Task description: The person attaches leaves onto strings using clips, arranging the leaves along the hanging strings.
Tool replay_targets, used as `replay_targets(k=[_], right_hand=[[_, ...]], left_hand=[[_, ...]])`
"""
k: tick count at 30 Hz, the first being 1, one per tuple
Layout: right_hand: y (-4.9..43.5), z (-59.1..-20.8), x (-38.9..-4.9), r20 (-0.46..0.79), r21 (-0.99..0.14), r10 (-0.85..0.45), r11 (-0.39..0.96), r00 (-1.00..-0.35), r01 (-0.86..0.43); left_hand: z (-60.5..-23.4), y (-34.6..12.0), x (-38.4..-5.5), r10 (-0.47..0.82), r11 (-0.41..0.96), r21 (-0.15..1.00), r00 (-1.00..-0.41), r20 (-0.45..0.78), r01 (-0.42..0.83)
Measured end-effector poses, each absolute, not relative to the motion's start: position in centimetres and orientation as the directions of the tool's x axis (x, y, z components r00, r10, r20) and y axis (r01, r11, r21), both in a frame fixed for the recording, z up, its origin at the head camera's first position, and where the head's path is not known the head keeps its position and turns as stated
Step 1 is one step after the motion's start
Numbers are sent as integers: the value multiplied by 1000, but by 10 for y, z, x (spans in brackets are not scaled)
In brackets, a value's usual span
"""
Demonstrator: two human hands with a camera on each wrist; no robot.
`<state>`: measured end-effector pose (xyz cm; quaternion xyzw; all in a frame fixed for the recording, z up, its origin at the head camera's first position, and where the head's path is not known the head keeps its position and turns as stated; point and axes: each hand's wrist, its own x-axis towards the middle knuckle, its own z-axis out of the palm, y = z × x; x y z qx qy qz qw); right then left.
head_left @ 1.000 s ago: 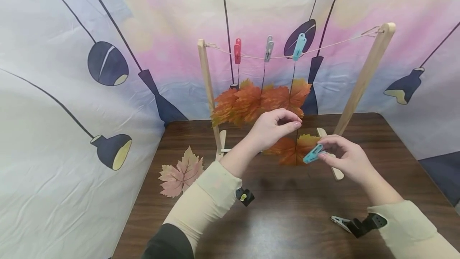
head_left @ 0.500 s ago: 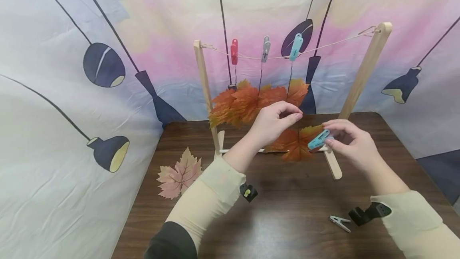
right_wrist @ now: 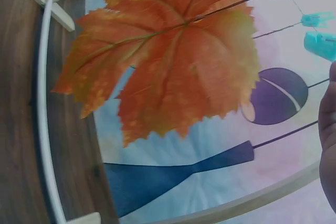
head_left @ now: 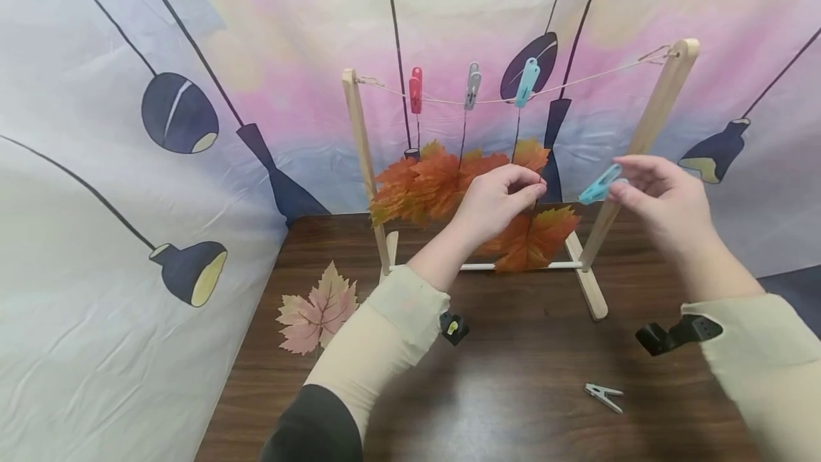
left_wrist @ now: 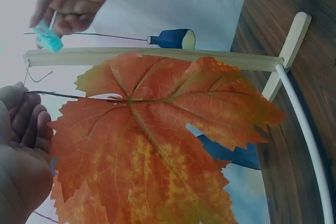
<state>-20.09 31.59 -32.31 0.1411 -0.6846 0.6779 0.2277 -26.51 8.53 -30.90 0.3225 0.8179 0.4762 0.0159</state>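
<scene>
My left hand (head_left: 497, 202) pinches the dark stem of an orange maple leaf (left_wrist: 152, 124), which hangs below the fingers in the head view. My right hand (head_left: 670, 202) holds a light-blue clothespin (head_left: 599, 185) between thumb and fingers, in front of the right post. Overhead, a string (head_left: 577, 83) runs between two wooden posts. Clipped to it are a red clothespin (head_left: 416, 90), a grey clothespin (head_left: 472, 85) and another light-blue clothespin (head_left: 527, 82). Orange leaves (head_left: 417, 184) dangle by their stems from these, partly hidden behind my left hand.
A pale pink leaf (head_left: 318, 312) lies on the brown table (head_left: 513, 391) at left, beside my left sleeve. Toward the front right lies a grey clothespin (head_left: 603, 398). The right post (head_left: 654, 120) stands on a wooden foot, and a white rod (head_left: 477, 267) joins the posts low down.
Both hands have risen toward the string. My left hand lifts the orange leaf off its lower position, and my right hand has moved up and right with the light-blue clothespin.
</scene>
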Motion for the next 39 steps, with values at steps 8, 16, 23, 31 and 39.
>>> replay_targets(k=[8, 16, 23, 31, 39], right_hand=[[316, -293, -216, 512, -857, 183, 178, -839, -484], [312, -269, -229, 467, -884, 237, 125, -852, -450], [308, -253, -239, 480, -867, 270, 294, -835, -403], [307, -237, -247, 476, -866, 265, 308, -839, -394], [304, -219, -259, 478, -852, 256, 369, -840, -372]], left_hand=[[-302, 99, -271, 511, 414, 758, -818, 266, 504], [-295, 115, -282, 471, 489, 687, -825, 312, 538], [-295, 129, -290, 433, 493, 712, -851, 298, 500], [-286, 141, -297, 427, 530, 668, -845, 322, 522], [-275, 148, -304, 404, 546, 661, -853, 330, 514]])
